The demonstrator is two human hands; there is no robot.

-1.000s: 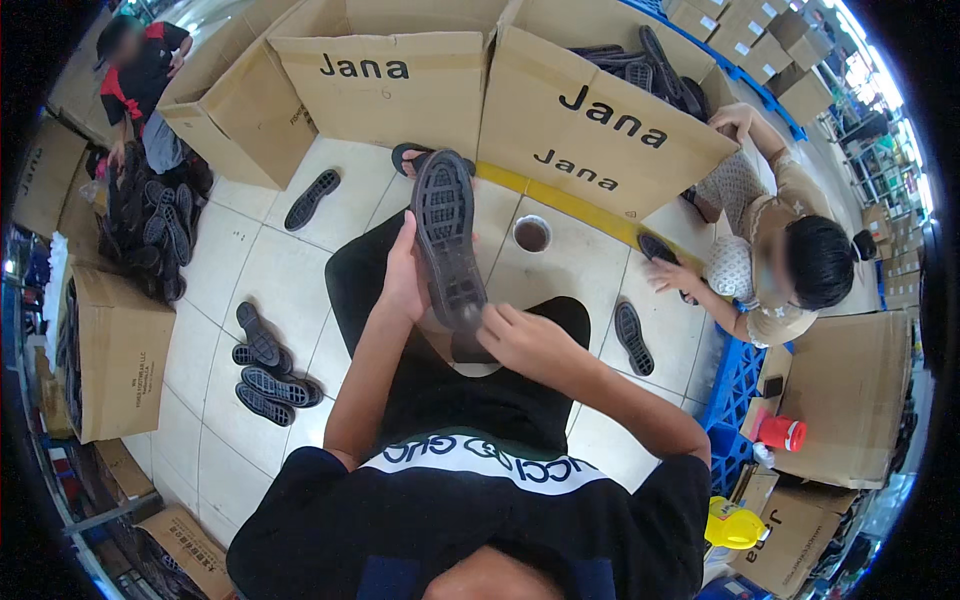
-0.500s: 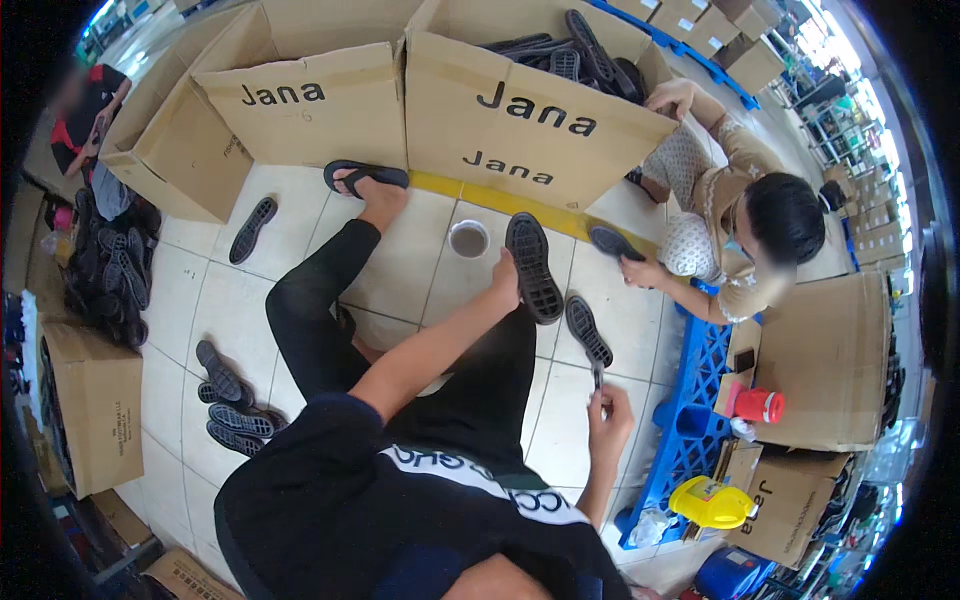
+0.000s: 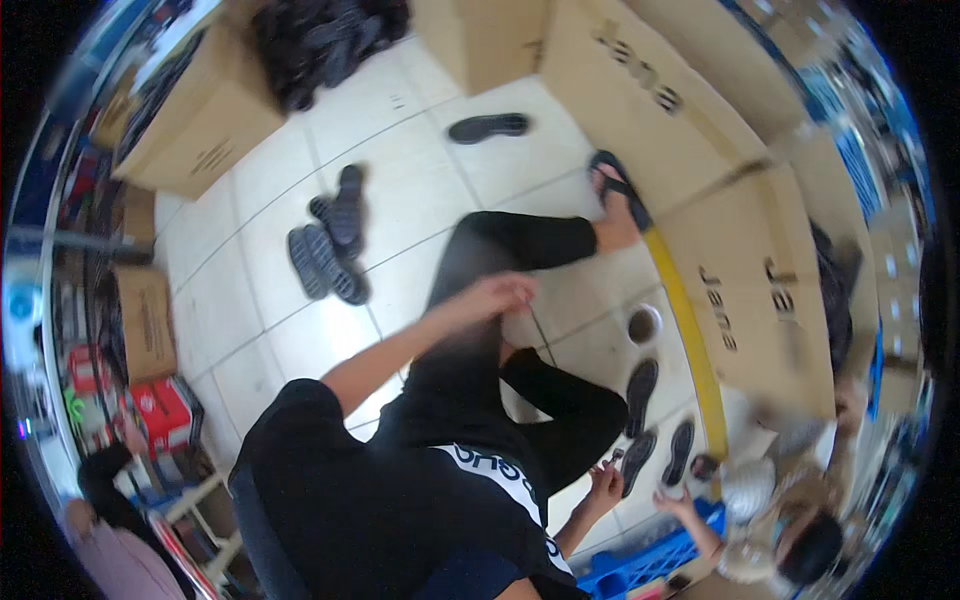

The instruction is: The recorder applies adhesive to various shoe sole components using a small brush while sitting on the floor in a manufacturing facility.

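My left hand [image 3: 503, 295] hangs over my bent leg, blurred, its fingers loosely apart with nothing in them. Low on the right, my right hand [image 3: 603, 488] pinches a small brush-like tool [image 3: 614, 457] with a thin handle. Right beside that tool lies a black shoe sole [image 3: 637, 464]. Another black sole [image 3: 641, 397] is on the tiles just beyond it. A third sole [image 3: 681, 452] lies near a co-worker's hand [image 3: 676, 503]. Farther off, on the left, several dark soles [image 3: 325, 255] are grouped on the floor, and a single sole [image 3: 488, 128] lies apart.
A small round cup [image 3: 644, 324] stands on the tiles near the yellow floor strip [image 3: 690, 330]. Large cardboard boxes [image 3: 740, 290] line the right side. A blue pallet [image 3: 640, 560] is at lower right. Dark soles are heaped [image 3: 325, 45] at the top. Another person [image 3: 110, 530] is at lower left.
The view has swung to the left. My left hand has let go of the sole it held up and moved across toward the grouped soles. My right hand still holds the thin-handled tool.
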